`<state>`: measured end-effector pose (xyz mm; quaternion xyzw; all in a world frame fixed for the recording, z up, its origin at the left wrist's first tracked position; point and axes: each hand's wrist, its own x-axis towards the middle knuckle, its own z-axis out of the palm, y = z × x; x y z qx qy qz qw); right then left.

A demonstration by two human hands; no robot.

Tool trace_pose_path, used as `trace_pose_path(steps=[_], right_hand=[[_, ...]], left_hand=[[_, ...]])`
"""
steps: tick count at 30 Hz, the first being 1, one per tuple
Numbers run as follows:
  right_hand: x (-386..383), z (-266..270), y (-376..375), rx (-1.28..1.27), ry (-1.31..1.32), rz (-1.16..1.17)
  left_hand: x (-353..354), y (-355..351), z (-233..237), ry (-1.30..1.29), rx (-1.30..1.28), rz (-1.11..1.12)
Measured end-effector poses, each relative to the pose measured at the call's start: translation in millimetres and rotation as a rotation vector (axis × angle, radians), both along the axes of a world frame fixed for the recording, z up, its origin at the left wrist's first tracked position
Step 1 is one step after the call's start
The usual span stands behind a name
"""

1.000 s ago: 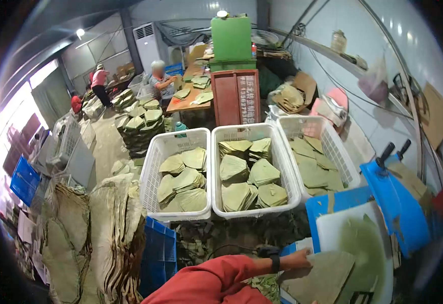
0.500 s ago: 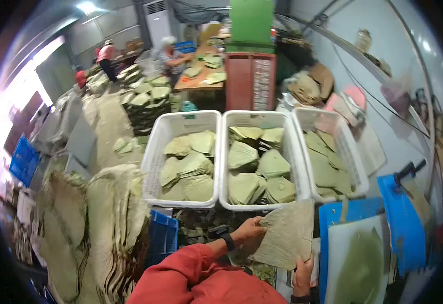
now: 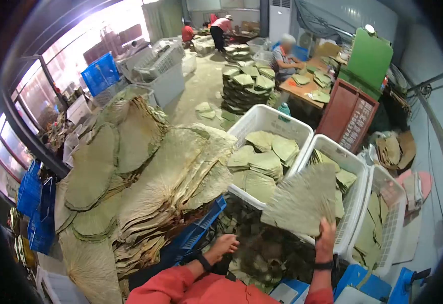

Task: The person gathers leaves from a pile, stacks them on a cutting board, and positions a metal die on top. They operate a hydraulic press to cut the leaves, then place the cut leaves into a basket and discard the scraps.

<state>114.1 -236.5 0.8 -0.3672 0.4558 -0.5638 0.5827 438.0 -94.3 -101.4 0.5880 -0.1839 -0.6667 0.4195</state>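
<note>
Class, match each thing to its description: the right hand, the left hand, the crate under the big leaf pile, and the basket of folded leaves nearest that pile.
Things:
1 right hand
2 left hand
3 crate
4 basket

Descriptions:
A white
B blue
C holds nothing
D grips a dried leaf

Pairs: 1-D, 2-C, 3-B, 4-A

left hand (image 3: 225,244) has released the folded leaf (image 3: 302,200).
</note>
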Motion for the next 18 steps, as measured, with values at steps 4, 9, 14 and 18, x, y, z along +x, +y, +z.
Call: trace_pose_path(steps=[4,9,14,18], right_hand=[[22,-58,-82,0.040,-0.085,0.033],[31,-183,-168,0.303,0.047,0.006],[110,-172,-275,0.360,-0.004,0.322],[174,-181,-364,0.321,0.058,0.539]], left_hand=[[28,14,-9,0.046,0.072,0.123],[54,1,-44,0.109,0.236,0.212],[76,31,-130,0.162,0.333,0.394],[89,37,-136,0.153,0.462,0.414]])
